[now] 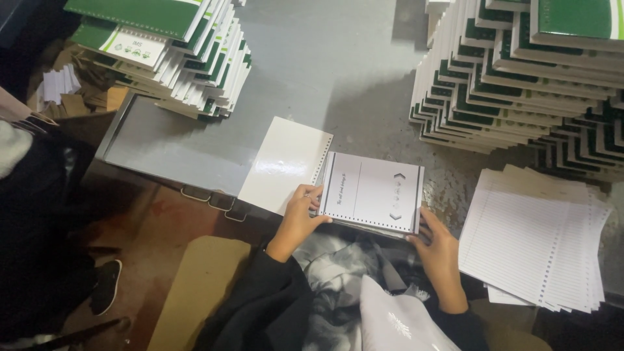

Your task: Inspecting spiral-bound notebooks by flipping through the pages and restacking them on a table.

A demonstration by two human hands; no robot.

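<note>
A punched page block (pixel 372 193) with a printed white top sheet is held at the near edge of the grey table (pixel 325 58), partly overhanging it. The left hand (pixel 300 218) is closed on the block's left end, fingers curled over the top sheet beside the row of punched holes. The right hand (pixel 441 252) is set against the block's near right corner, fingers extended along the edge; whether the thumb is underneath cannot be told.

Just left of the block, touching or slightly under it, a glossy white cover sheet (pixel 283 166) with a punched right edge is laid across the table's near edge.

At the near right corner of the table a loose stack of lined punched sheets (pixel 533 237) is fanned out, well apart from the hands. Behind it, along the far right edge, tall leaning stacks of green-and-white notebooks (pixel 520 71) are seen. A second heap of green spiral notebooks (pixel 175 49) is piled at the far left corner.

A dark shoe (pixel 105 286) is noted on the floor at left.
</note>
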